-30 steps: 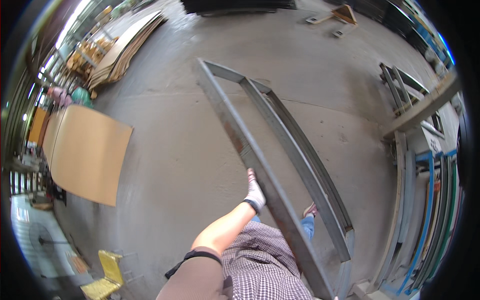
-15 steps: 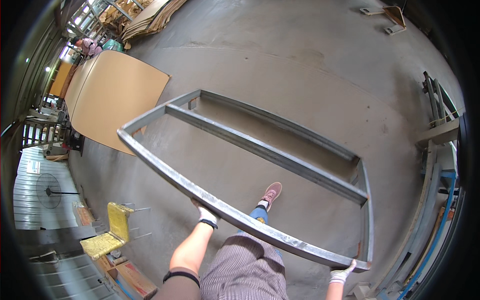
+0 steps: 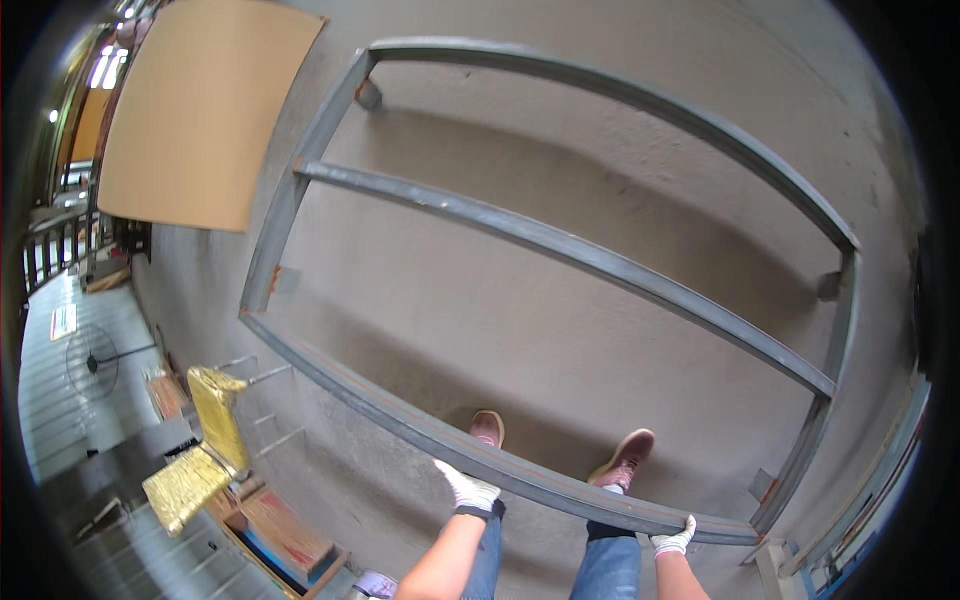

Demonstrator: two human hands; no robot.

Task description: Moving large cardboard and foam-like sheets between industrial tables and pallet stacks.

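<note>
1. Metal frame [image 3: 565, 244] above the grey floor [image 3: 560, 155].
2. Right hand's grip [image 3: 674, 541] grasps its near rail [image 3: 560, 490]; left hand [image 3: 470, 490] touches that rail, clenched or not I cannot tell.
3. Leftward: tan sheet [image 3: 200, 120], yellow chair [image 3: 218, 415], fan [image 3: 93, 362].

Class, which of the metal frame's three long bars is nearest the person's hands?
The lowest bar in the picture: the left hand and right hand are at its edge, while the middle bar and top bar lie farther off.

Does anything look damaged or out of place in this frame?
Nothing looks spilled or broken. The grey metal frame has orange, rust-like patches near several joints, odd against its otherwise grey bars. The yellow chair has a crinkled, wrapping-like covering.
</note>
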